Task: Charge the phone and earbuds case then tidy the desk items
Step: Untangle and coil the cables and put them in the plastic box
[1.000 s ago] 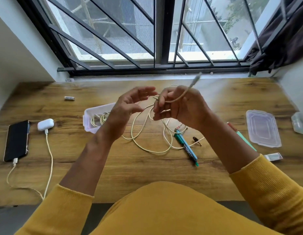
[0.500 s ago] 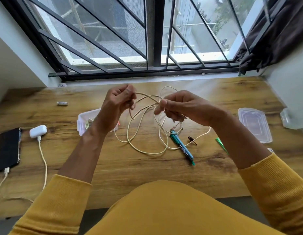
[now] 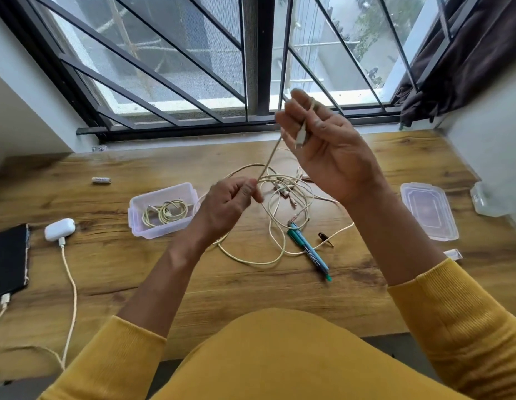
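Above the table [image 3: 112, 269], in the head view, your right hand [image 3: 329, 151] is raised with its fingers curled around one end of a cream cable [image 3: 268, 160] — the plug lies against the palm. Your left hand [image 3: 227, 206], lower and nearer the middle, pinches the same cable between thumb and fingers, so a straight run of it stretches between the two hands. Below them the rest of the cable lies in loose, tangled loops on the wood, touching a blue-green pen [image 3: 308, 252]. A small dark clip [image 3: 326, 239] lies just beside the pen.

On the left, the phone [image 3: 8, 261] lies flat with a cable plugged into its near end. The white earbuds case [image 3: 59, 228] sits just beside it, also plugged in. A clear plastic box [image 3: 164, 209] between the case and your left hand holds a coiled cable. Its clear lid [image 3: 428, 215] lies well apart — on the right side. A small battery [image 3: 101, 180] lies behind the box, nearer the window [image 3: 193, 67].
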{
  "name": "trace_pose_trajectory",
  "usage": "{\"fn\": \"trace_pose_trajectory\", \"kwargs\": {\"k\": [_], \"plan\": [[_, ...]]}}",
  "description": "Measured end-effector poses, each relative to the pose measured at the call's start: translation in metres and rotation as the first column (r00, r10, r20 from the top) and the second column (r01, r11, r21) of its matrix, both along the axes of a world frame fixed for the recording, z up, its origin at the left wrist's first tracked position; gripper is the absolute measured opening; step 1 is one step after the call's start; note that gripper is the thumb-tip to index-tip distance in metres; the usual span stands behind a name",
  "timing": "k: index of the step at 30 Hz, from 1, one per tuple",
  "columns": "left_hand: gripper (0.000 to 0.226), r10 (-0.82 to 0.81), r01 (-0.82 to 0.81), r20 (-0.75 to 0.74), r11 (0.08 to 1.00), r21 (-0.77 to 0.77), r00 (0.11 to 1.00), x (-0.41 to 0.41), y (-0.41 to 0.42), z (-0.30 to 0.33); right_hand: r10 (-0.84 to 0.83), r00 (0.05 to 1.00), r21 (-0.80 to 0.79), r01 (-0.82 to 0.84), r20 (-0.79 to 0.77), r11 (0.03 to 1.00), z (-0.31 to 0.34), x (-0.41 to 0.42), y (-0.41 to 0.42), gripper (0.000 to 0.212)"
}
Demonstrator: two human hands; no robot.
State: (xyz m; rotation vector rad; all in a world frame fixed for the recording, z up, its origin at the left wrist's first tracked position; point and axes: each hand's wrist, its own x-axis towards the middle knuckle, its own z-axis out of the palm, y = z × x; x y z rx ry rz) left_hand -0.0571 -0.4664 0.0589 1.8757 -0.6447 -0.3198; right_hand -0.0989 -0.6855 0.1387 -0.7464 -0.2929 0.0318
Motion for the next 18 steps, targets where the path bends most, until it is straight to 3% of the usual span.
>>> {"fn": "trace_pose_trajectory", "kwargs": {"k": [6, 9, 12, 15, 18], "plan": [[0.04, -0.186, 0.182, 0.002, 0.963, 0.197, 0.982, -0.018, 0.012, -0.002, -0.217, 0.97, -0.055, 0.212, -0.108, 0.976, -0.002, 0.011, -0.003, 0.032], [0.034, -0.222, 0.22, -0.012, 0.959, 0.179, 0.975, -0.021, 0.017, 0.007, -0.359, 0.929, -0.256, 0.325, -0.095, 0.91, -0.006, 0.011, -0.001, 0.036], [0.033, -0.221, 0.219, 0.019, 0.973, 0.072, 0.975, -0.017, 0.018, 0.024, -0.475, 0.876, -0.608, 0.42, 0.079, 0.673, -0.015, 0.011, 0.01, 0.04], [0.028, -0.193, 0.198, 0.069, 0.976, -0.086, 0.979, -0.009, 0.02, 0.046, -0.389, 0.887, -0.833, 0.4, 0.247, 0.383, -0.024, 0.007, 0.025, 0.038], [0.031, -0.137, 0.158, 0.115, 0.968, -0.196, 0.984, 0.001, 0.024, 0.069, -0.26, 0.934, -0.909, 0.315, 0.245, 0.275, -0.028, 0.001, 0.034, 0.039]]}}
